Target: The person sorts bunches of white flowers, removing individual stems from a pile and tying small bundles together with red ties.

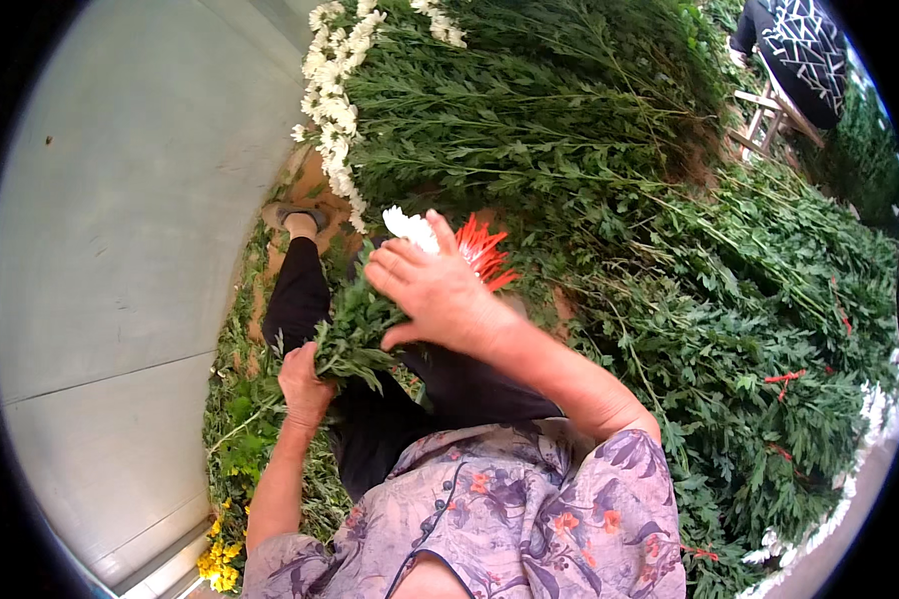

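Note:
My left hand (pixel 307 385) is closed around the leafy stems of a bunch of white chrysanthemums (pixel 359 326), held over my lap. At the bunch's upper end, my right hand (pixel 431 292) lies over the white flower heads (pixel 412 228) with its fingers spread; whether its palm touches them is hidden. Just past that hand a bundle of red ties (pixel 483 251) fans out, its near end covered by the hand. What holds the ties is not visible.
Long-stemmed white chrysanthemums (pixel 509 112) lie piled ahead. Red-tied bunches (pixel 757 419) fill the right side. A pale wall panel (pixel 120 224) stands at left, with yellow flowers (pixel 221 565) at its foot. Another person (pixel 801 60) sits on a wooden stool (pixel 764 123) at upper right.

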A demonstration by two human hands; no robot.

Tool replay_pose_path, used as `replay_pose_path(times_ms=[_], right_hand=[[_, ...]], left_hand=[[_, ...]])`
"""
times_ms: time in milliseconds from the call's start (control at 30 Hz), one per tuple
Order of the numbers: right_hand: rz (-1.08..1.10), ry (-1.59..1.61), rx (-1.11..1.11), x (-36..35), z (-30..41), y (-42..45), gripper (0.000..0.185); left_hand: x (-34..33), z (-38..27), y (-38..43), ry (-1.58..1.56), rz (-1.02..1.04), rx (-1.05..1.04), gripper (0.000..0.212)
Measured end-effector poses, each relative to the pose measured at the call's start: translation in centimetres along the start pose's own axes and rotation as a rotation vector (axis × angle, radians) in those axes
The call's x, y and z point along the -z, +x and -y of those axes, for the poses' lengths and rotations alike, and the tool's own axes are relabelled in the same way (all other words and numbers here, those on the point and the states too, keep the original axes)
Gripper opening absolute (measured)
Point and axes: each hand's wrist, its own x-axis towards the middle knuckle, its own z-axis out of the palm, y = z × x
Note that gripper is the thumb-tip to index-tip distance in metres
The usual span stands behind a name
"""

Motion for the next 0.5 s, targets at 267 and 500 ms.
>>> replay_pose_path(times_ms=[267, 500], right_hand=[[-0.338, 0.360, -0.891, -3.5, -13.8, -7.5, 0.040], [-0.432, 1.415, -1.250, -12.0, -14.3, -9.0, 0.022]], left_hand=[[4.4, 1.2, 0.2, -0.209, 0.102, 0.262, 0.042], [7.3, -0.5, 2.1, -0.732, 0.150, 0.681, 0.039]])
